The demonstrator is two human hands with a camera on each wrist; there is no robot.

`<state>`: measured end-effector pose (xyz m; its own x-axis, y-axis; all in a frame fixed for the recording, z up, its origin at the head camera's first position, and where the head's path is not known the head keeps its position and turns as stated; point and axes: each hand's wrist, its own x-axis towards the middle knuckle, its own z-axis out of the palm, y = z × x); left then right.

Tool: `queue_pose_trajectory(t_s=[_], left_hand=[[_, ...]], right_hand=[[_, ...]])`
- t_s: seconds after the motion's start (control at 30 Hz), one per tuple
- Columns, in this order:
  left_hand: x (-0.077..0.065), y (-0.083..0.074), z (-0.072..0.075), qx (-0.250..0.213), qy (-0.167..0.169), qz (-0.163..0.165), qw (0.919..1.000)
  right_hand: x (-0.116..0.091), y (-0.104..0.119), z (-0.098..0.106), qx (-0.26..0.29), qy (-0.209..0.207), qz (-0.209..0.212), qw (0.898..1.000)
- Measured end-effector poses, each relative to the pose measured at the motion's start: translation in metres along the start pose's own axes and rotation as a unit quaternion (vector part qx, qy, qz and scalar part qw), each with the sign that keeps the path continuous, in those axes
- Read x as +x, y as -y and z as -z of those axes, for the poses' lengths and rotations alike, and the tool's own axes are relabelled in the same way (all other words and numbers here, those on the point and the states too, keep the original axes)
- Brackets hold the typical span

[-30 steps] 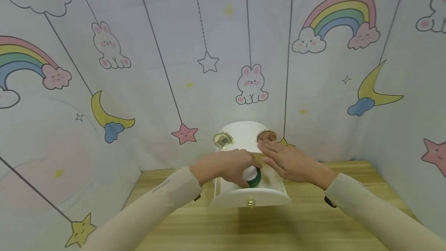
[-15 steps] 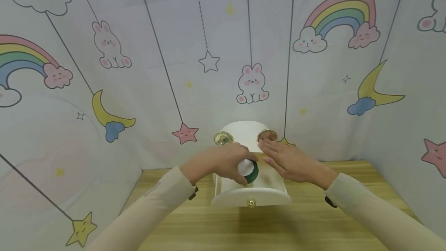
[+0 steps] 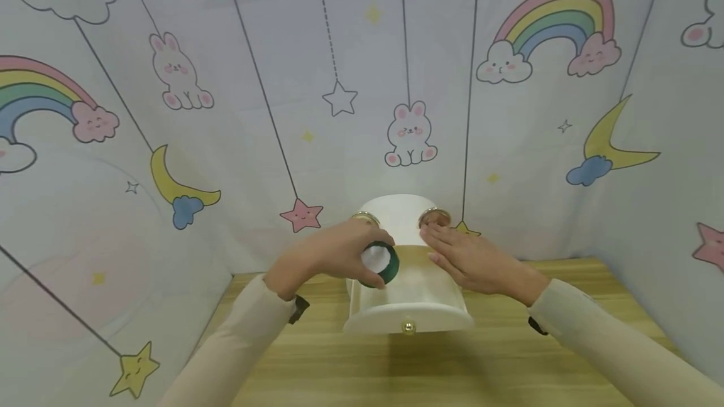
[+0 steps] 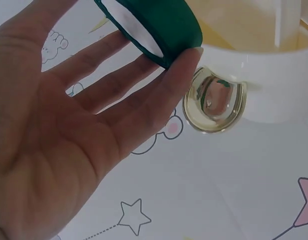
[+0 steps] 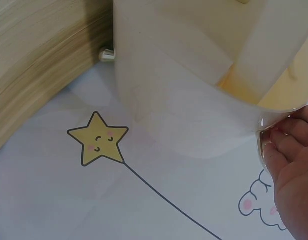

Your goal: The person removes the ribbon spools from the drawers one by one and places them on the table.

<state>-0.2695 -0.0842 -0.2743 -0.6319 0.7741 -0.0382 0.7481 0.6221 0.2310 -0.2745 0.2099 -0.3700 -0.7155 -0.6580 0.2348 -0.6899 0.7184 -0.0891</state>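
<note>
My left hand pinches a short green cylinder with a white face between thumb and fingers, over the left side of a pulled-out drawer. In the left wrist view the green cylinder sits at the fingertips with its white face toward the palm. The drawer belongs to a white rounded box with a gold knob in front. My right hand lies with straight fingers against the box's right side, its fingertips at a gold rounded piece. In the right wrist view those fingertips partly hide that piece.
Another gold piece sticks out on the box's left side. The box stands on a wood-grain table, close to a white backdrop printed with rabbits, stars and rainbows. Side panels of the same fabric rise left and right.
My left hand has lifted the green cylinder and carried it left and back from the middle of the drawer, now covering part of the left gold piece. The right hand stays put.
</note>
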Motion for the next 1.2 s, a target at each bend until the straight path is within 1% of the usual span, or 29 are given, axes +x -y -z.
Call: queue_pose_trajectory(t_s=[0.1,0.17,0.27,0.3,0.4,0.47,0.53,0.67,0.73,0.97,1.03,1.2], left_hand=[[-0.008,0.007,0.003,-0.003,-0.011,0.017,0.9998],[-0.014,0.012,0.005,-0.002,-0.016,0.039,0.9991],[-0.022,0.021,0.008,-0.007,-0.020,0.058,0.9981],[-0.024,0.024,0.008,-0.009,-0.020,0.062,0.9978],[-0.029,0.035,0.007,-0.020,-0.024,0.057,0.9979],[-0.033,0.043,0.004,-0.025,-0.025,0.065,0.9973],[-0.036,0.051,0.002,-0.028,-0.024,0.074,0.9966],[-0.041,0.064,-0.004,-0.021,-0.022,0.102,0.9943],[-0.043,0.070,-0.007,-0.018,-0.022,0.111,0.9934],[-0.049,0.092,-0.022,-0.032,-0.022,0.143,0.9890],[-0.049,0.099,-0.027,-0.029,-0.021,0.157,0.9870],[-0.048,0.116,-0.042,-0.018,-0.014,0.179,0.9836]], right_hand=[[0.000,0.000,0.000,-0.003,-0.001,0.003,1.000],[-0.001,0.000,0.000,-0.004,0.000,0.003,1.000],[-0.001,0.000,0.000,-0.005,0.002,0.002,1.000],[-0.001,0.000,0.000,-0.006,0.002,0.001,1.000],[-0.002,0.001,0.001,-0.003,0.003,0.000,1.000],[-0.002,0.001,0.002,-0.002,0.003,0.001,1.000],[-0.002,0.001,0.002,-0.002,0.002,0.002,1.000],[-0.001,0.000,0.002,-0.006,0.002,0.005,1.000],[-0.001,0.000,0.002,-0.008,0.002,0.007,1.000],[0.001,0.000,0.002,-0.008,0.005,0.007,1.000],[0.001,0.000,0.003,-0.005,0.007,0.005,1.000],[0.001,0.000,0.003,0.003,0.007,0.000,1.000]])
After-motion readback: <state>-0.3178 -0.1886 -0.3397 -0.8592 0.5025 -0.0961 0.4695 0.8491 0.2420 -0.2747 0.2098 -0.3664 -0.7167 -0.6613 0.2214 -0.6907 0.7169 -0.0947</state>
